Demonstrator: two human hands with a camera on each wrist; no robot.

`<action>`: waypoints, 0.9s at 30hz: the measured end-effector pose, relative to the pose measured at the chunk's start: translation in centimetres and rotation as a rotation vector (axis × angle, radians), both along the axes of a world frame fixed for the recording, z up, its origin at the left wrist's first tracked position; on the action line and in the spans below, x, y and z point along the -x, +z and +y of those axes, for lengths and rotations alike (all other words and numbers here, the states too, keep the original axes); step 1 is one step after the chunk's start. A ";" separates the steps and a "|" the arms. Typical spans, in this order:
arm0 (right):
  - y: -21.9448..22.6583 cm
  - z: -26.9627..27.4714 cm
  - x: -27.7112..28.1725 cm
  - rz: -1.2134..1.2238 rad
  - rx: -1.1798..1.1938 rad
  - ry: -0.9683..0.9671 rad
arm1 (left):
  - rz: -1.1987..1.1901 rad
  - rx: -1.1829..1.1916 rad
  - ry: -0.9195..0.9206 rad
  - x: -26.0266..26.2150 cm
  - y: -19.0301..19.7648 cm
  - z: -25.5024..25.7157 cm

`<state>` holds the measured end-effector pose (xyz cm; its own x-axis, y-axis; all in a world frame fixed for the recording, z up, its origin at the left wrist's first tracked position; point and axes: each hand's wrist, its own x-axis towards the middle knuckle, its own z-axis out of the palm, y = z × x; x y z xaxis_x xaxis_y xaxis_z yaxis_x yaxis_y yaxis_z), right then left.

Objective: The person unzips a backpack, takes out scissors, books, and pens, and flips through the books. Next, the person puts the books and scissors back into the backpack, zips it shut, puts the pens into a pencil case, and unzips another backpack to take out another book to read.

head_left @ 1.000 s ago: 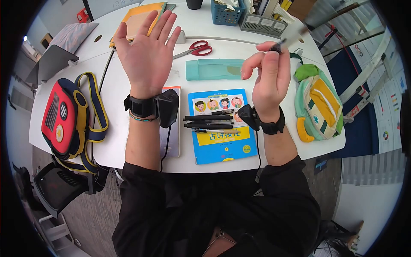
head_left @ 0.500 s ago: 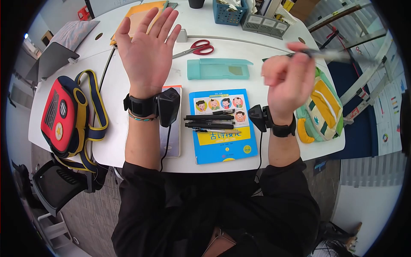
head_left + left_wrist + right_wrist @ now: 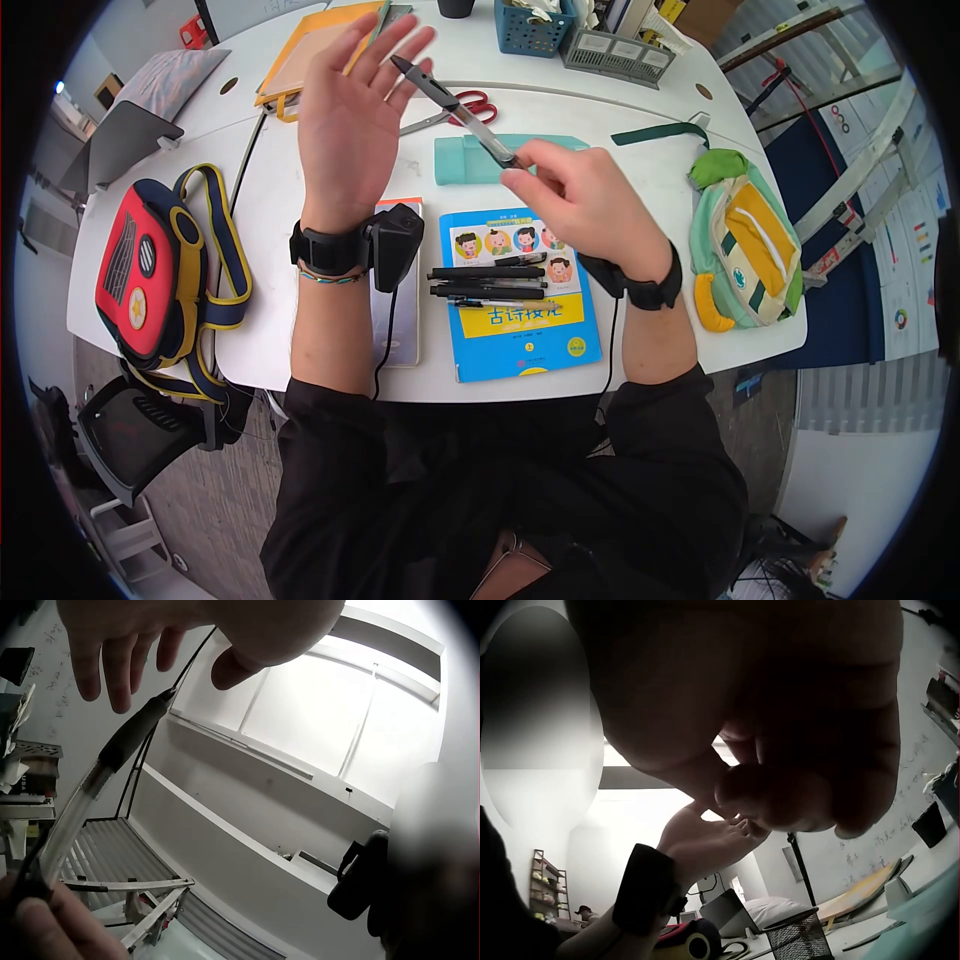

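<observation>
My right hand [image 3: 600, 205] pinches a pen [image 3: 470, 124] by one end between thumb and fingers, above the table. The pen has a clear barrel and a dark grip, and it slants up toward my left hand [image 3: 348, 150]. That left hand is raised with its palm showing and its fingers spread, holding nothing. In the left wrist view the pen's dark grip [image 3: 135, 733] reaches close to the left fingertips. Below the hands, several black pens [image 3: 488, 293] lie across a blue book [image 3: 515, 355]. A teal pencil case [image 3: 465, 163] lies behind the book, partly hidden by the right hand.
Red-handled scissors [image 3: 478, 108] lie beyond the pencil case. A red car-shaped backpack [image 3: 140, 275] is at the left, a green and yellow bag [image 3: 745, 250] at the right. Another book [image 3: 405, 345] sits under the left forearm. A blue basket [image 3: 530, 35] stands at the back.
My right hand has swung left and turned, bringing the pen from the right side across toward the left hand. The left hand has shifted slightly right. The pens on the book stay put.
</observation>
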<state>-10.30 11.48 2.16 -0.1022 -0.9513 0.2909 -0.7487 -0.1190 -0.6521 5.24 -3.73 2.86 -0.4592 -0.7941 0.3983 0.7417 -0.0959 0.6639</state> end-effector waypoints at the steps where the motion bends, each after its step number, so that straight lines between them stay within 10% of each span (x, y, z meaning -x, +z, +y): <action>1: -0.1 0.1 0.4 -0.001 0.000 0.000 | -0.050 0.085 -0.038 0.0 0.0 0.1; 13: 1.3 2.0 5.5 -0.395 0.343 -0.109 | -1.115 0.912 -0.275 -0.3 -0.3 1.7; 27: 0.3 0.4 3.6 -0.469 0.344 -0.069 | -0.956 0.960 -0.158 0.5 -0.3 2.7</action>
